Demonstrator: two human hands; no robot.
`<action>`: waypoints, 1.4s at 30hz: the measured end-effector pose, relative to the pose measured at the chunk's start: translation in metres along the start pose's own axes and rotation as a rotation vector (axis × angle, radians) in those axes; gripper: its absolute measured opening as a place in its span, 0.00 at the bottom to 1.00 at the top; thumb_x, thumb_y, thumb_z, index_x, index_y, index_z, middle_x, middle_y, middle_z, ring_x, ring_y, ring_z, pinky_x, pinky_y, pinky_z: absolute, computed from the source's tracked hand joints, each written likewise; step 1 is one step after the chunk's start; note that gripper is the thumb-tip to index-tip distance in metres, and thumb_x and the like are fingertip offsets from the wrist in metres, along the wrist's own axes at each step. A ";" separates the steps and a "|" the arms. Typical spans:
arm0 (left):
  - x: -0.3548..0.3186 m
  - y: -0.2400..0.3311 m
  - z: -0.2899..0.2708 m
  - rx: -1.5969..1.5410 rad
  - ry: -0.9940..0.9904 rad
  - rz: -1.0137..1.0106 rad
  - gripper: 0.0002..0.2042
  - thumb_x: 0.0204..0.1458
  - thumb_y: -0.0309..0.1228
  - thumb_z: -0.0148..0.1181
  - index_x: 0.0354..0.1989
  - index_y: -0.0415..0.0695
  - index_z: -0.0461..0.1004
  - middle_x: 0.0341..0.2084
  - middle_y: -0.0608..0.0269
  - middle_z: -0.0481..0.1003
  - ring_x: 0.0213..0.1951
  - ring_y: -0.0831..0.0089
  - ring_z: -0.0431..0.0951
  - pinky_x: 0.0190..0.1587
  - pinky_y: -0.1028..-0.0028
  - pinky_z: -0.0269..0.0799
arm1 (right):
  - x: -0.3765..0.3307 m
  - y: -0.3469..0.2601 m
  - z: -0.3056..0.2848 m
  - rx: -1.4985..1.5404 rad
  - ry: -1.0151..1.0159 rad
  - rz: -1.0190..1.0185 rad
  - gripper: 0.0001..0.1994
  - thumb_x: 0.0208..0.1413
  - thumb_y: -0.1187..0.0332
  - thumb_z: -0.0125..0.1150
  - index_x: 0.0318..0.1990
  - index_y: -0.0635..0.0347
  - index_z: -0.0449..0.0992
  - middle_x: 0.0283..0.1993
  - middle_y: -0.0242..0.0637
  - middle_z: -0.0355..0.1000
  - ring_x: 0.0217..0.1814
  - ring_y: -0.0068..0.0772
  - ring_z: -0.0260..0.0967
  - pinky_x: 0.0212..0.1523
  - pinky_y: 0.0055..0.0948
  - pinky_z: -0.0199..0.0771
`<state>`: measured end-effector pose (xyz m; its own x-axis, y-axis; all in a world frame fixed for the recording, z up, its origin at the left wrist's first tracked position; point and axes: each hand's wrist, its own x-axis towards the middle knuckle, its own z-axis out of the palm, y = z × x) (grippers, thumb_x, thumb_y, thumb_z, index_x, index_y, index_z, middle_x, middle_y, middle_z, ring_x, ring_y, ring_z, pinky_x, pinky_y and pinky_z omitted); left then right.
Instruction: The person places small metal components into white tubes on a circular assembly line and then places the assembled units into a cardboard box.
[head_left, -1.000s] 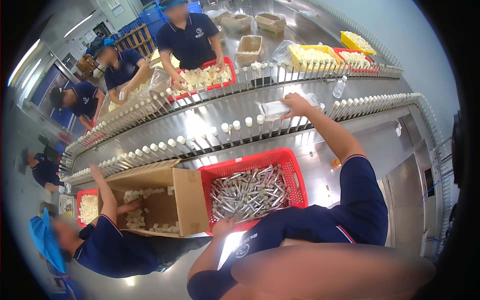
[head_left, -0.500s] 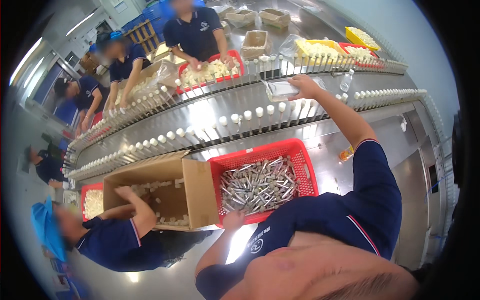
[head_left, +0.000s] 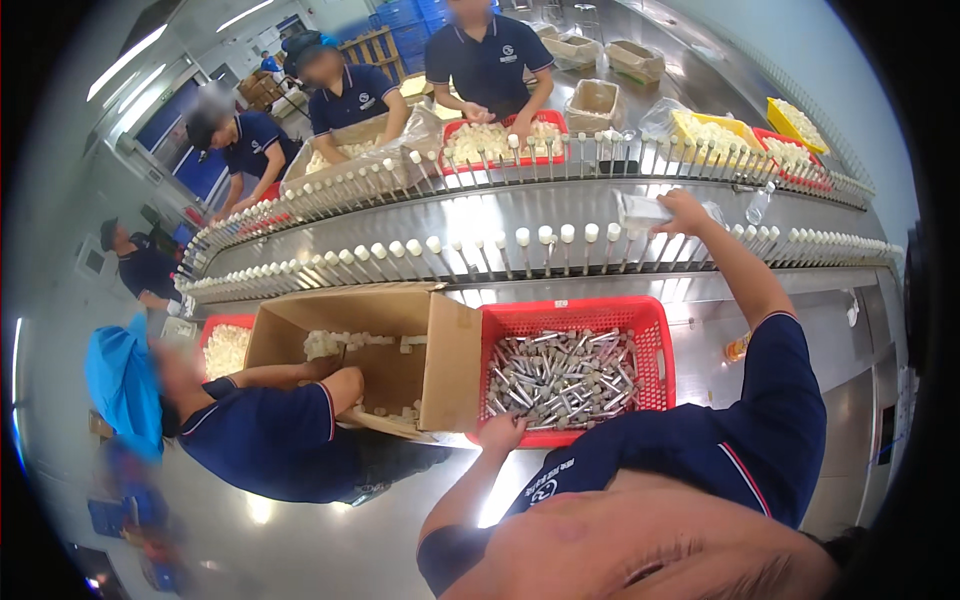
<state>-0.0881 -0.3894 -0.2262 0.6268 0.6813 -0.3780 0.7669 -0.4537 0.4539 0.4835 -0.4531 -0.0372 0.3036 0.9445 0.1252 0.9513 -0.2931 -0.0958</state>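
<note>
- I am judging this as the loading step: my right hand [head_left: 686,210] is reaching far up to the conveyor rails [head_left: 560,205], where rows of white-capped tubes [head_left: 545,240] are standing upright in their slots.
- My right fingers [head_left: 668,214] are curling narrowly around a small clear, pale piece [head_left: 640,211] — holding it right at the row of tubes, touching or just above the rail; I cannot tell which.
- My left hand [head_left: 500,432] is resting on the near rim of the red basket [head_left: 655,345], fingers bent loosely over the edge — whether they are pinching a tube I cannot tell.
- The basket is sitting just below the conveyor, full of loose grey tubes [head_left: 560,375] lying crosswise, beside an open cardboard box [head_left: 450,360].
- The next move, I am thinking, is calling for a steady set-down on the rail without knocking neighbouring tubes.
</note>
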 end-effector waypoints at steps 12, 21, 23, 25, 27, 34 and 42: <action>-0.001 0.010 -0.003 0.108 0.008 -0.023 0.19 0.48 0.47 0.48 0.39 0.50 0.77 0.32 0.55 0.77 0.37 0.59 0.77 0.39 0.61 0.73 | 0.030 -0.040 0.021 -0.023 0.090 -0.105 0.38 0.29 0.43 0.68 0.46 0.63 0.73 0.44 0.49 0.69 0.49 0.49 0.64 0.49 0.40 0.63; 0.000 0.005 -0.005 0.068 -0.046 -0.056 0.19 0.48 0.46 0.47 0.42 0.51 0.77 0.34 0.56 0.77 0.38 0.60 0.77 0.41 0.62 0.72 | 0.014 -0.011 0.001 -0.026 -0.012 -0.080 0.39 0.31 0.41 0.66 0.47 0.64 0.72 0.41 0.49 0.69 0.45 0.50 0.65 0.48 0.42 0.62; 0.003 -0.001 0.001 0.073 -0.024 -0.045 0.19 0.47 0.46 0.47 0.42 0.52 0.77 0.34 0.57 0.77 0.39 0.61 0.77 0.41 0.62 0.72 | 0.013 -0.006 0.001 0.002 0.119 -0.113 0.38 0.30 0.41 0.66 0.47 0.63 0.72 0.39 0.48 0.69 0.45 0.49 0.65 0.48 0.41 0.63; -0.001 0.001 0.003 0.084 -0.018 -0.028 0.19 0.47 0.46 0.47 0.43 0.52 0.77 0.35 0.58 0.77 0.39 0.61 0.77 0.42 0.62 0.72 | 0.021 -0.017 -0.003 -0.013 0.165 -0.126 0.39 0.29 0.42 0.67 0.47 0.64 0.71 0.39 0.47 0.69 0.45 0.48 0.65 0.48 0.40 0.63; -0.007 0.004 -0.002 0.037 0.005 -0.034 0.19 0.47 0.46 0.47 0.42 0.53 0.77 0.35 0.57 0.77 0.39 0.61 0.77 0.41 0.62 0.72 | 0.032 -0.038 -0.006 0.035 0.190 -0.130 0.40 0.29 0.41 0.67 0.47 0.64 0.71 0.40 0.46 0.69 0.46 0.47 0.64 0.48 0.40 0.62; 0.000 0.008 0.000 0.083 0.006 -0.050 0.18 0.47 0.46 0.48 0.41 0.53 0.77 0.34 0.57 0.77 0.38 0.60 0.77 0.40 0.61 0.72 | 0.033 -0.055 0.022 0.011 0.079 -0.203 0.39 0.31 0.41 0.66 0.48 0.63 0.70 0.41 0.47 0.68 0.46 0.49 0.64 0.48 0.40 0.61; -0.006 0.014 -0.011 0.098 -0.031 -0.073 0.18 0.48 0.46 0.48 0.42 0.53 0.77 0.32 0.57 0.77 0.37 0.61 0.77 0.40 0.62 0.73 | 0.012 -0.022 0.014 -0.017 0.051 -0.103 0.39 0.31 0.41 0.66 0.48 0.62 0.71 0.42 0.47 0.68 0.48 0.47 0.63 0.51 0.41 0.60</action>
<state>-0.0822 -0.3935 -0.2090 0.5716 0.6971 -0.4329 0.8195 -0.4586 0.3436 0.4655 -0.4336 -0.0474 0.2062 0.9612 0.1834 0.9782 -0.1979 -0.0630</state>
